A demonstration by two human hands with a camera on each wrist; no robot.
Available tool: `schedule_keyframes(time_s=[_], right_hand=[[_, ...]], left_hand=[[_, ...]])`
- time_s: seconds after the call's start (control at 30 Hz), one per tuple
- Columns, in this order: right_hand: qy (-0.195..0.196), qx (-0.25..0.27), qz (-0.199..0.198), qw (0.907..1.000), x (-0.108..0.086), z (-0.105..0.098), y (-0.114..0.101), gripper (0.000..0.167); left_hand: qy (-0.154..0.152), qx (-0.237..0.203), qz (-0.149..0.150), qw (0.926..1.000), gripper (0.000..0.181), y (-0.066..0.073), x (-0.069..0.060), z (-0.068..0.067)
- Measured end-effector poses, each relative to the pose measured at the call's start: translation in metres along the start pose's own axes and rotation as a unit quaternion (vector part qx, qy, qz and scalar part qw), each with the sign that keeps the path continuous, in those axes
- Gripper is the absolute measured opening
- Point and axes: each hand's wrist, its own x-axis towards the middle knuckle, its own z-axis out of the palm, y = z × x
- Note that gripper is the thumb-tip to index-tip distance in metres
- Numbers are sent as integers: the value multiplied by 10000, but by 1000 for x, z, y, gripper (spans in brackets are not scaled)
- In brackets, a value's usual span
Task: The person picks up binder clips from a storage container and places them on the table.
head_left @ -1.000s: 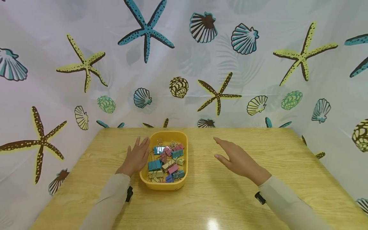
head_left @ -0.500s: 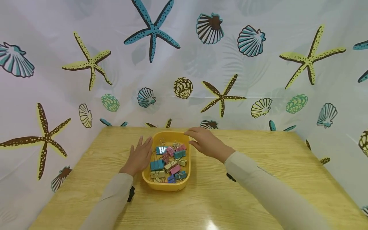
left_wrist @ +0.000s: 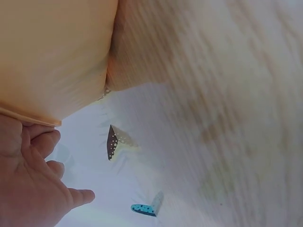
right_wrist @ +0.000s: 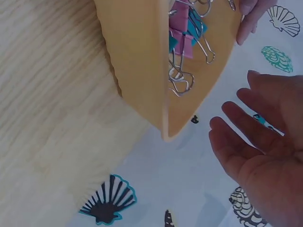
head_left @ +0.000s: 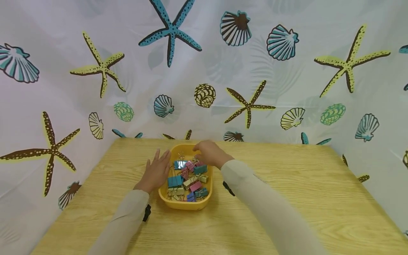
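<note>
White backdrop w/ starfish & shell prints behind the wood-grain desk. R hand is over the bin's far right corner, fingers bent & apart, nothing held; R wrist view shows a gap betw. fingertips & rim. L hand has fingers extended, resting on the L rim, not wrapped round it AFAICT. Yellow bin sits near the desk's far edge, closer to its far L corner than far R. Inside: binder clips, jumbled, teal, pink, cream, blue.

Risks, my guess: R knuckles could bump the far rim if the hand drops too far back, shoving the bin twd the desk's far edge; L hand's light contact may not stop that. Clips overlap, so one pulled out might drag nbrs & spill some.
</note>
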Motion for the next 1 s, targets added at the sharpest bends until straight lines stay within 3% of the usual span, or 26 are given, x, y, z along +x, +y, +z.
schedule_keyframes(time_s=[0.5,0.77,0.9,1.0], right_hand=[[-717,263,1292,9887,12,9,-11,32],[-682,72,1461,9869,13,16,-10,11],[-580,-123,1405,9883,16,16,-7,11],[-545,-182,1406,9884,18,16,-4,23]], left_hand=[[-42,-257,0,9997,50,-1,1,2],[-21,-336,-24,9994,50,-3,-2,4],[44,-352,9,9994,50,-2,-1,3],[36,-317,-16,9995,50,-2,1,3]])
